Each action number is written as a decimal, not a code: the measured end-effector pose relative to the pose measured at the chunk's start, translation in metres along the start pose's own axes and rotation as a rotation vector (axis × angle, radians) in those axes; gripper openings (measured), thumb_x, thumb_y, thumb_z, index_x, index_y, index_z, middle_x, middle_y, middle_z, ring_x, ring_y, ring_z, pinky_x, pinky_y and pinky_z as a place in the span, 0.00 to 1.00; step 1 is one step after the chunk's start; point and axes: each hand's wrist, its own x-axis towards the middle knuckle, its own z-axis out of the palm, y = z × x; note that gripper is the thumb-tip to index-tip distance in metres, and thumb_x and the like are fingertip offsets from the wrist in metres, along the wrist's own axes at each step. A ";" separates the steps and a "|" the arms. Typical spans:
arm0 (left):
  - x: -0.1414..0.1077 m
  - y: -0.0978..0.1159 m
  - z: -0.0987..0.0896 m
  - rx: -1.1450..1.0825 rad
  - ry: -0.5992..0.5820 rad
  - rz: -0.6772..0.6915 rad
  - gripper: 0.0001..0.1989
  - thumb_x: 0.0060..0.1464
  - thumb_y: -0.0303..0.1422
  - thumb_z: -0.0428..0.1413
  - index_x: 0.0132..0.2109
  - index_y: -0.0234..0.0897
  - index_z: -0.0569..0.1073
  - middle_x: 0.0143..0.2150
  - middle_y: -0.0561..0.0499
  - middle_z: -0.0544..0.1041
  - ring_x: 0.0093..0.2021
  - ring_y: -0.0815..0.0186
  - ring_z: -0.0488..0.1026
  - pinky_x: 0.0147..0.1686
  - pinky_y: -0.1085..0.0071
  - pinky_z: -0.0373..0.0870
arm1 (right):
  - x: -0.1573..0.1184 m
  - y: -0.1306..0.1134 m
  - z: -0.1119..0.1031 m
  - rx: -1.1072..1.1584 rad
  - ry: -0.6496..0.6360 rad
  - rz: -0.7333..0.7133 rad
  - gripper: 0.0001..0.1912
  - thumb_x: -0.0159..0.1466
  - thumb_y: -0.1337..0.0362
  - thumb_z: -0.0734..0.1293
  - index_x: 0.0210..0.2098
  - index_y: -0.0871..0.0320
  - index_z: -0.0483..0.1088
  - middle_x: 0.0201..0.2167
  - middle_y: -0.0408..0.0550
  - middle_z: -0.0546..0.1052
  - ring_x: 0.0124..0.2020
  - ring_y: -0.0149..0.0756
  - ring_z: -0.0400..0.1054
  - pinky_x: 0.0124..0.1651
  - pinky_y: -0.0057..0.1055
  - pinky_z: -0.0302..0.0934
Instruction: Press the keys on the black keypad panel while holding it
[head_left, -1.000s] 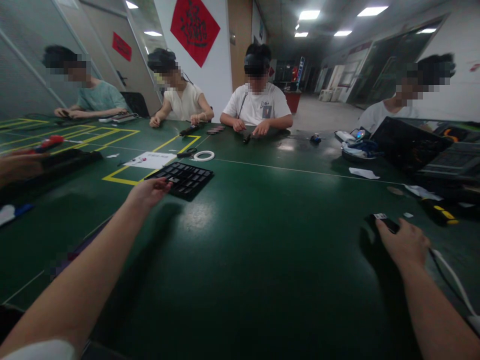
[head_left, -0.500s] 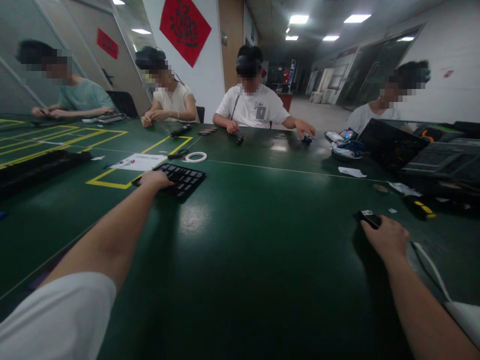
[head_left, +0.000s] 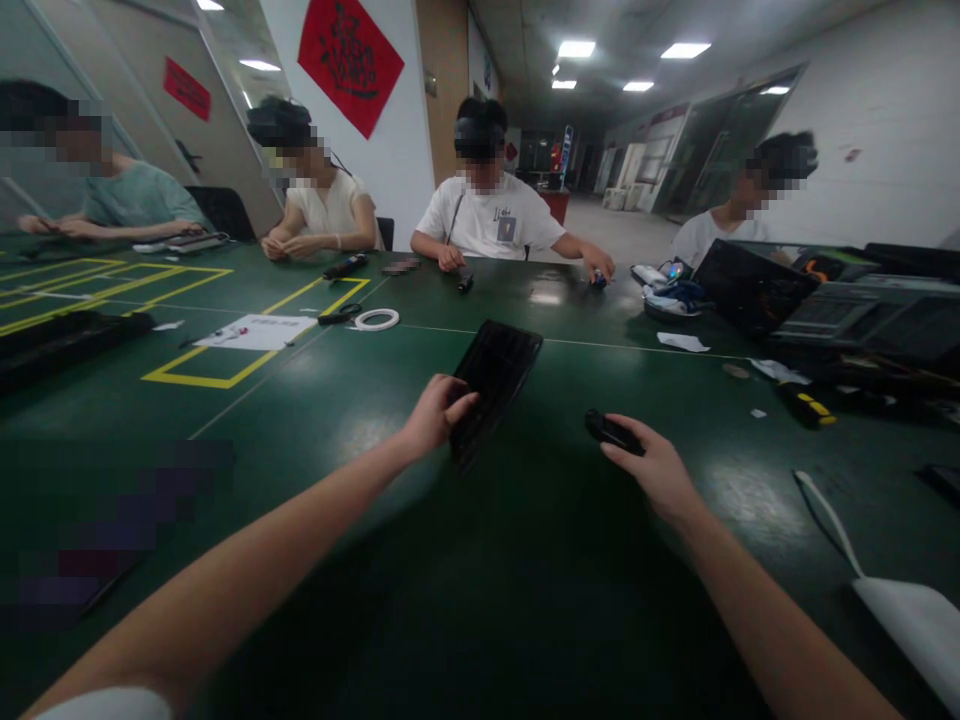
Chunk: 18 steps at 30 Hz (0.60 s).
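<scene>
My left hand (head_left: 437,416) grips a black compartment tray (head_left: 501,375) by its near left edge, thumb on top. The tray is tilted up off the green table (head_left: 450,600), and its grid is hardly visible in shadow. To the right, my right hand (head_left: 660,468) holds a small black rounded object (head_left: 611,431) between thumb and fingers; its exact kind does not show. This object sits just above the table, to the right of the tray and apart from it.
A white paper sheet (head_left: 259,332), a white tape ring (head_left: 377,327) and black scissors (head_left: 339,314) lie at the left back. Electronic equipment (head_left: 757,290) crowds the right back, with a yellow-black tool (head_left: 814,407) before it. Several people sit around the table.
My left hand has lifted the compartment tray off the table, tilted it and brought it right. My right hand has carried the small black object left, towards the middle.
</scene>
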 end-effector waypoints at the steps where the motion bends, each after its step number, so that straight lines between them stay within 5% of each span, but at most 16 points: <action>1: -0.008 0.013 0.014 -0.081 -0.006 0.062 0.15 0.53 0.39 0.50 0.41 0.30 0.69 0.40 0.44 0.66 0.41 0.62 0.66 0.42 0.67 0.64 | -0.006 -0.007 0.012 0.091 -0.075 -0.033 0.29 0.51 0.56 0.68 0.52 0.52 0.63 0.49 0.49 0.69 0.48 0.42 0.64 0.53 0.44 0.57; 4: -0.027 0.035 0.046 -0.238 -0.027 0.192 0.16 0.53 0.41 0.51 0.42 0.32 0.67 0.42 0.44 0.64 0.41 0.63 0.65 0.42 0.66 0.65 | -0.022 -0.017 0.035 0.316 -0.238 -0.154 0.27 0.50 0.61 0.70 0.49 0.54 0.64 0.48 0.49 0.69 0.50 0.40 0.65 0.54 0.42 0.58; 7: -0.037 0.036 0.062 -0.305 -0.081 0.271 0.16 0.53 0.41 0.52 0.43 0.34 0.66 0.44 0.44 0.63 0.44 0.62 0.63 0.46 0.63 0.64 | -0.030 -0.016 0.042 0.339 -0.252 -0.247 0.22 0.49 0.63 0.70 0.44 0.55 0.67 0.48 0.50 0.70 0.49 0.41 0.65 0.55 0.43 0.58; 12: -0.045 0.025 0.065 -0.333 -0.230 0.324 0.18 0.52 0.39 0.54 0.47 0.36 0.65 0.46 0.44 0.61 0.48 0.60 0.61 0.49 0.60 0.62 | -0.034 -0.015 0.035 0.187 -0.250 -0.362 0.14 0.51 0.64 0.66 0.39 0.53 0.71 0.41 0.49 0.73 0.49 0.45 0.63 0.55 0.49 0.56; 18: -0.048 0.029 0.058 -0.395 -0.348 0.334 0.18 0.52 0.38 0.55 0.48 0.37 0.64 0.47 0.44 0.60 0.50 0.59 0.60 0.50 0.59 0.62 | -0.028 -0.013 0.031 0.104 -0.285 -0.401 0.18 0.49 0.68 0.64 0.40 0.53 0.70 0.42 0.49 0.72 0.49 0.46 0.62 0.55 0.49 0.56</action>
